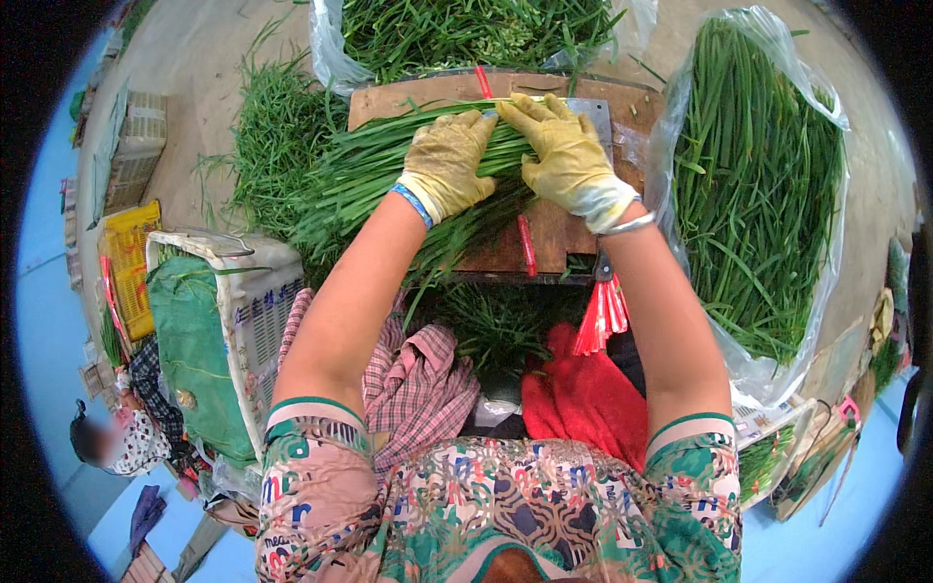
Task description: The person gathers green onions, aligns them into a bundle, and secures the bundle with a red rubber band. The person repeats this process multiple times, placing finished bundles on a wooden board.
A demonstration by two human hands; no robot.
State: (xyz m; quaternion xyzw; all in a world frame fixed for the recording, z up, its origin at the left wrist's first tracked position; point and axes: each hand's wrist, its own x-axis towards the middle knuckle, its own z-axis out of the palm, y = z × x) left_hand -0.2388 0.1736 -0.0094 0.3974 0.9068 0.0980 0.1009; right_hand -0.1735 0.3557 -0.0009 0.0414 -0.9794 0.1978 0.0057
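Observation:
Both my hands wear yellowish gloves and lie on a bundle of long green leaves, probably garlic chives [364,164], on a wooden board [568,226]. My left hand [448,160] presses over the bundle with its fingers closed around the stalks. My right hand [557,149] rests on the pale stalk ends, close to the left. Partly beneath the right hand lies a flat metal plate or blade [594,116]. A red strip [526,244] crosses the board's near edge. Red-and-white ties [602,313] hang below the board, beside my right forearm.
A plastic-lined container of long green leaves [758,189] stands at right, another heap [474,33] beyond the board. Loose leaves [284,146] pile at left. Nearer are a white crate [266,313] with green cloth and a yellow crate [131,270]. Another person [138,444] sits far left.

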